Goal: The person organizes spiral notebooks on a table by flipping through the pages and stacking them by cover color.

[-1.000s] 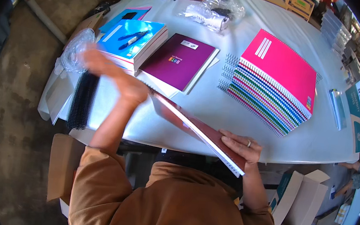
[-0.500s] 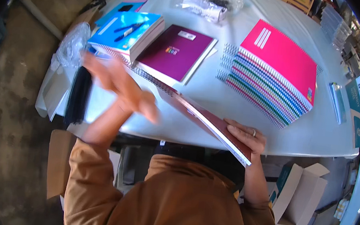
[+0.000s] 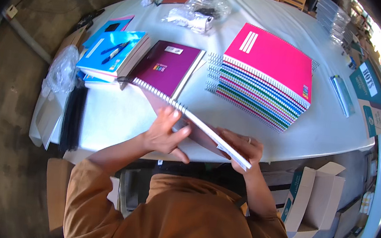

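My right hand (image 3: 245, 147) has its fingers closed on the notebook (image 3: 208, 131), tilted above the counter (image 3: 111, 120); my left hand (image 3: 163, 134) spreads its fingers by the coil (image 3: 158, 93), touching or not I cannot tell.

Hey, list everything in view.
Broad covered table: one, pale, centre
Thin spiral notebook: one, maroon, near edge
Flat rectangular book: one, purple, centre
Spiral notebook stack: one, pink topped, right
Rectangular book stack: one, blue topped, left
Long coil bundle: one, black, left
Crumpled plastic wraps: two, clear, left, far
Printed cardboard box: one, teal, right
Open cardboard boxes: at least two, brown, below
Other small items: several, mixed, around table
Left hand, right hand: two, brown sleeved, at notebook
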Available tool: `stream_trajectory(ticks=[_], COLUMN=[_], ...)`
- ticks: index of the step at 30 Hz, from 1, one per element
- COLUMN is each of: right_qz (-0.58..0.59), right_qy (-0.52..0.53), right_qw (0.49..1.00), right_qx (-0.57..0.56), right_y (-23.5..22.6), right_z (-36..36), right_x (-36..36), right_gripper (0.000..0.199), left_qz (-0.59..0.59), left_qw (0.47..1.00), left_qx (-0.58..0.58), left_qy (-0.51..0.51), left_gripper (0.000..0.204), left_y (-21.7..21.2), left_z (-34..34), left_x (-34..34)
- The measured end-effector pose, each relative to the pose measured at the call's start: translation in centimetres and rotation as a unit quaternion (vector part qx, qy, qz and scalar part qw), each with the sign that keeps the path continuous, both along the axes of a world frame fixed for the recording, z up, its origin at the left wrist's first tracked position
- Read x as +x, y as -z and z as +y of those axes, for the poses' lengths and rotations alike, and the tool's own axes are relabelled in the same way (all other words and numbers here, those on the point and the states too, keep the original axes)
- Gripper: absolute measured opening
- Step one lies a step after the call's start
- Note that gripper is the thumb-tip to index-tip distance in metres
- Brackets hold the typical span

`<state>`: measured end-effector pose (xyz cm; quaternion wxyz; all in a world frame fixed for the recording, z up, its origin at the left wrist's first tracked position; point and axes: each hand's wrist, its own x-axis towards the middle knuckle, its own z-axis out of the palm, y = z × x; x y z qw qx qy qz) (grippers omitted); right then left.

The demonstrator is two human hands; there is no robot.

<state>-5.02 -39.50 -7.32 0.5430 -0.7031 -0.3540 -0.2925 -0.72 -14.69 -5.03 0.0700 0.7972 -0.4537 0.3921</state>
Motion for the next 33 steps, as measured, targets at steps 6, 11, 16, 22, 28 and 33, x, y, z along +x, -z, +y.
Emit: stream_trajectory(ticks=[6, 11, 16, 22, 28, 33], right_qz=[0.005, -0.002, 0.068, 0.001, 0.152, 0.255], right_qy=[0.006, 0.018, 0.019, 0.016, 0.005, -0.021], right_qw=[0.999, 0.999, 0.997, 0.999, 0.988, 0.963], right_qx=[-0.047, -0.031, 0.013, -0.040, 0.041, 0.086], right_y=[-0.5, 0.1, 0.8, -0.4, -0.4, -2.0], right_z=[0.7, 0.0, -0.3, 0.7, 0.5, 2.1], right_x=[-0.7, -0.6, -0.8, -1.2, -1.2, -1.9], right_gripper=[0.031, 0.031, 0.036, 0.031, 0.030, 0.035], left_qz=[-0.002, -0.015, 0.082, 0.030, 0.051, 0.008], left_qw=[0.984, 0.995, 0.993, 0.964, 0.982, 0.991], left_qx=[-0.179, 0.003, -0.012, -0.224, -0.128, -0.106], left_qy=[-0.006, 0.099, 0.082, 0.142, 0.126, 0.088], left_gripper=[0.110, 0.110, 0.107, 0.109, 0.068, 0.032], left_y=[1.8, 2.2, 3.0, 0.0, -2.5, -5.3], left_z=[-0.7, -1.2, -2.1, -3.6, -4.6, -6.2], left_x=[2.5, -1.3, 0.7, 2.3, 0.4, 2.1])
